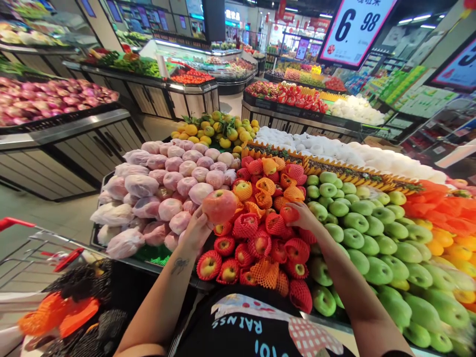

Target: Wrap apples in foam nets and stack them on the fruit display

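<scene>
And here's the left hand, grasping a large red apple by its lower side, held up over the front bench! It should be fairly weighty, firm, smooth enough to slip and quick to bruise; a broad hold around its sides, palm underneath, looks safest. Over to the right hand: fingers bent at a smaller apple in the pile, though whether they grip it, nobody can tell. Around it, red foam nets and orange foam nets cup more apples. To their left sits plastic-wrapped pink fruit; behind that, yellow-green citrus. Farther off, a black-rimmed tray brims with red onions.
</scene>
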Available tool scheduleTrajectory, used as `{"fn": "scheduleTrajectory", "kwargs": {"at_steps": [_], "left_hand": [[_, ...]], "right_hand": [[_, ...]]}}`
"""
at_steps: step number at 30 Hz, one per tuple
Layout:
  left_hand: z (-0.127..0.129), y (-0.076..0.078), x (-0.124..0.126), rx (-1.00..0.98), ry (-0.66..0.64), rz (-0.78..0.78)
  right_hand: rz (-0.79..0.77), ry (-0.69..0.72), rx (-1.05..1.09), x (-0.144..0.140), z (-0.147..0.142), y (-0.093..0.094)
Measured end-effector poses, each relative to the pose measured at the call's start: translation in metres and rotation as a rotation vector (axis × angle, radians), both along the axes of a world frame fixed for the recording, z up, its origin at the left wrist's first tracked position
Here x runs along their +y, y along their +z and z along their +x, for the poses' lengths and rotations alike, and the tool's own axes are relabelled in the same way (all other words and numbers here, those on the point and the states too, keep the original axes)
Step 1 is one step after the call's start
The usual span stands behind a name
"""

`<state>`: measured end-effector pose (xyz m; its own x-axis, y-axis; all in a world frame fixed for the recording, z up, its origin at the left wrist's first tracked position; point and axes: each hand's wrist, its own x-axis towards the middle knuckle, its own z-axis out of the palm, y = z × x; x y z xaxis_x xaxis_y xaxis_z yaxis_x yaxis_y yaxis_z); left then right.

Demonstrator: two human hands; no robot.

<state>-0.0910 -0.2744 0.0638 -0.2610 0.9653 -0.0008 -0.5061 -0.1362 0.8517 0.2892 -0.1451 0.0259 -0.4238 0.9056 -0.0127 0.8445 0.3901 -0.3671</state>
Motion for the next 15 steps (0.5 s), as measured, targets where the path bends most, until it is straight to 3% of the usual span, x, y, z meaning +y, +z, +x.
{"fn": "scheduleTrajectory", "kwargs": {"at_steps": [5, 10, 15], "left_hand": [[-0.01, -0.009, -0.008, -0.001, 0.076, 0.006], [-0.016, -0.006, -0.016, -0.087, 0.172, -0.069], [-0.022, -0.002, -0.022, -0.086, 0.182, -0.145]], "right_hand": [[-0.045, -0.02, -0.1, -0.001, -0.014, -0.003], [0.019, -0.107, -0.137, -0.003, -0.025, -0.002], [-0.024, -0.024, -0.085, -0.006, -0.019, 0.015]]}}
